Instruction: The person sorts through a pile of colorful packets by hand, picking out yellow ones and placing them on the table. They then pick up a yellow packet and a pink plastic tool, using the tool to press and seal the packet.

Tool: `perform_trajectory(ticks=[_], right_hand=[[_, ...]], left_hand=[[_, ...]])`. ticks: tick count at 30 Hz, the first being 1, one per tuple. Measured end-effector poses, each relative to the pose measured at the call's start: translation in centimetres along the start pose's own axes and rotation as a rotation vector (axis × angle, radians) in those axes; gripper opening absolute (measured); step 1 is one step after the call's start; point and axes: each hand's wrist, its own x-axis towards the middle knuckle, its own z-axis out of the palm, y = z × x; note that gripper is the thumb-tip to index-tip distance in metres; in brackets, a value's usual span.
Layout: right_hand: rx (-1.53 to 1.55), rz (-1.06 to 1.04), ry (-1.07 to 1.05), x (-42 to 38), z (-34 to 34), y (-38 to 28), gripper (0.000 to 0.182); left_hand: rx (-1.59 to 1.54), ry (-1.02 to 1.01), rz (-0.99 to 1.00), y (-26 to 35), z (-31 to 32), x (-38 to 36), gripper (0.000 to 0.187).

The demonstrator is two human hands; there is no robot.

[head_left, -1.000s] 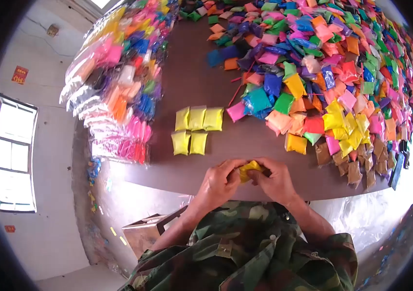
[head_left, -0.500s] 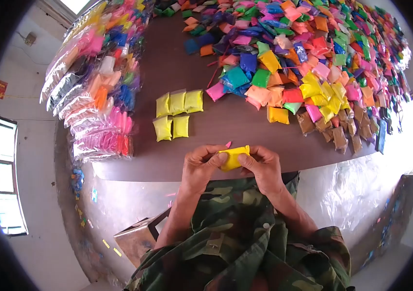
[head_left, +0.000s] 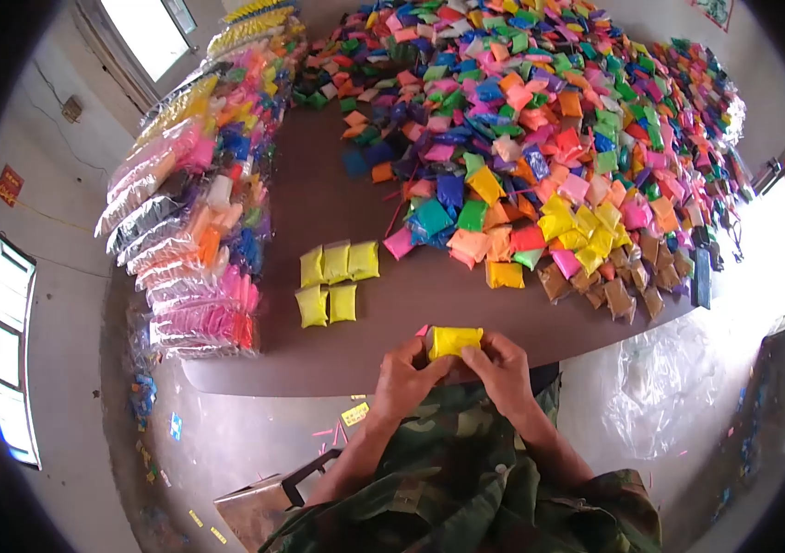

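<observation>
A small filled yellow packet (head_left: 456, 342) is held up just above the table's front edge. My left hand (head_left: 408, 376) pinches its lower left side, fingers behind it. At its lower right, my right hand (head_left: 505, 372) grips it with the thumb on the front. A bit of pink (head_left: 423, 330) shows by my left fingertips; I cannot make out what it is. Left of the hands, lighter yellow packets (head_left: 337, 262) lie flat on the brown table (head_left: 318, 175), three in a back row and two in front.
A large heap of mixed-colour packets (head_left: 512, 120) covers the table's back and right, with brown packets (head_left: 620, 300) at its near edge. Clear bags of coloured packets (head_left: 191, 240) line the left side. A box (head_left: 259, 507) stands on the floor below.
The view has tilted up, so the table sits lower in the picture. Both hands still hold the yellow packet, now turned with its broad face more level and more exposed.
</observation>
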Motion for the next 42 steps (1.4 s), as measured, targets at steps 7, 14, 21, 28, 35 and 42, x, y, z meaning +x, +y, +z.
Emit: perform_trajectory(ticks=[7, 14, 21, 28, 35, 42], right_hand=[[-0.120, 0.021, -0.046, -1.2, -2.1, -1.1, 0.017], [-0.100, 0.068, -0.092, -1.0, -3.3, -0.6, 0.020], [-0.051, 0.154, -0.073, -0.6, -3.4, -1.2, 0.020], [-0.108, 0.115, 0.085, 0.0, -5.6, -1.8, 0.021], [-0.281, -0.099, 0.440, 2.6, -8.9, -4.8, 0.016], [-0.454, -0.224, 0.573, 4.3, -10.9, -7.8, 0.024]], left_hand=[[-0.016, -0.132, 0.012, -0.2, 0.3, 0.1, 0.025], [-0.212, -0.195, -0.048, -0.5, 0.5, 0.4, 0.021], [-0.279, -0.254, -0.126, 0.7, 0.2, 0.5, 0.026], [-0.254, -0.121, -0.215, 0.8, -1.5, 1.3, 0.042], [-0.135, 0.068, -0.092, 0.3, -2.4, 1.2, 0.036], [0.016, 0.171, -0.010, -0.9, -2.2, 0.7, 0.032]])
